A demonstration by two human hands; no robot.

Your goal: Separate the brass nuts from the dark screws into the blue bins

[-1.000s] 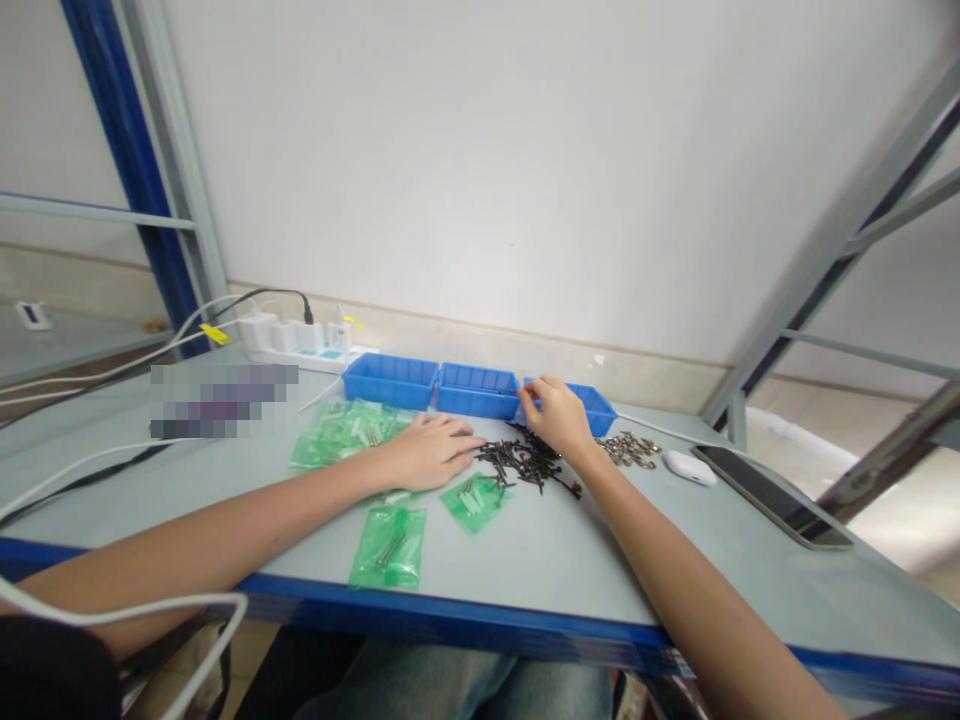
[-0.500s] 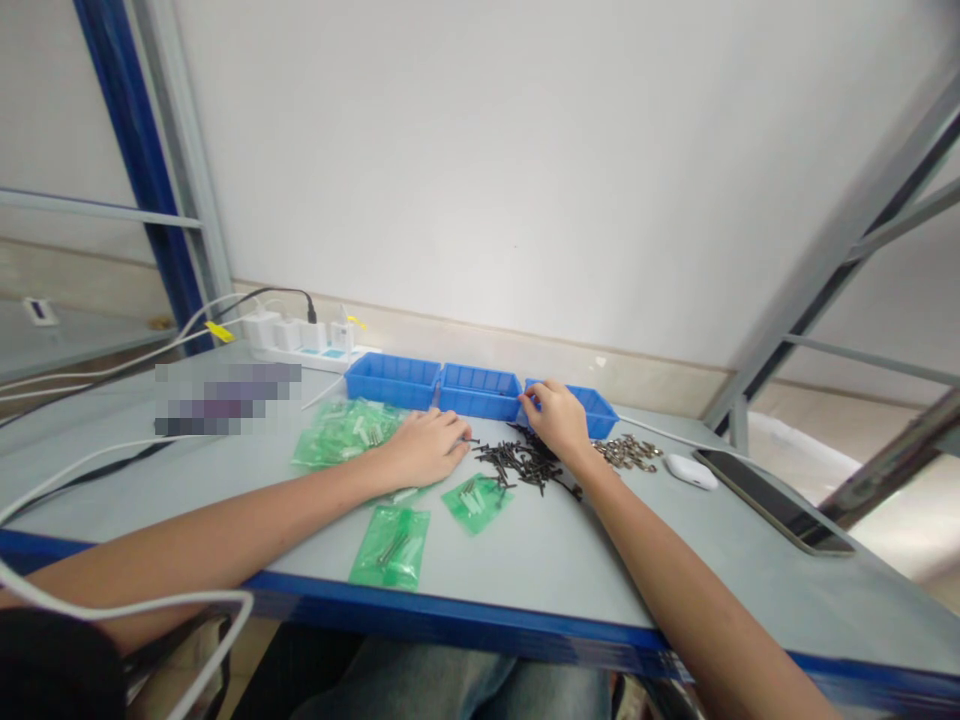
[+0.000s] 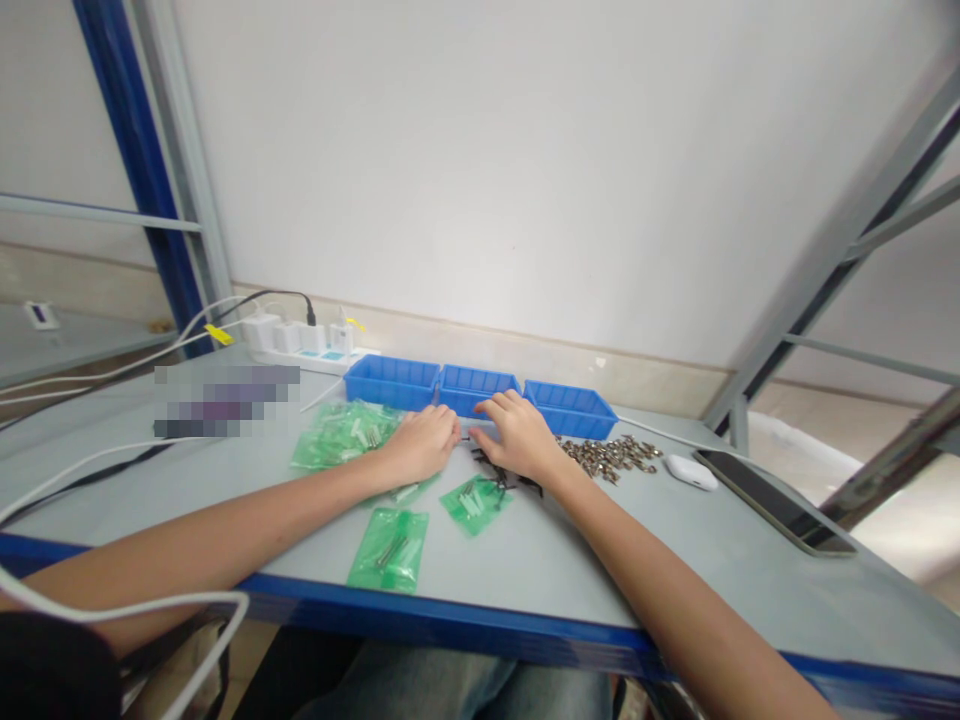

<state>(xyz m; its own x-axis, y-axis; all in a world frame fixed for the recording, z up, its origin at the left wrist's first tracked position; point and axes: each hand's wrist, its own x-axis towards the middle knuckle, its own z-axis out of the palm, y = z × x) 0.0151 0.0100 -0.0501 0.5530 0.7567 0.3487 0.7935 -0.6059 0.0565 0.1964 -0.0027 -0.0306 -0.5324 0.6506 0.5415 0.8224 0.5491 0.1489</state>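
My left hand [image 3: 426,442] rests beside a heap of green plastic bags [image 3: 346,436]. Its fingers are pressed together, and a black screw [image 3: 465,438] sticks out at the fingertips. My right hand [image 3: 517,432] is over the pile of black screws [image 3: 501,474], hiding much of it. Thumb and forefinger are apart, with nothing visible between them. Just behind the right hand stand the middle blue bin [image 3: 469,391] and the right blue bin [image 3: 570,410]. A small green bag [image 3: 474,505] with hardware inside lies in front of the pile.
Shiny metal fittings [image 3: 611,457] lie to the right, then a white earbud case [image 3: 691,472] and a phone [image 3: 776,502]. Another green bag [image 3: 388,550] is near the front edge. The left blue bin [image 3: 391,384] stands before a power strip [image 3: 311,355] with cables.
My right hand has moved left and toward me, from the bins to over the black screws, and its fingers have parted. My left hand has shifted slightly left.
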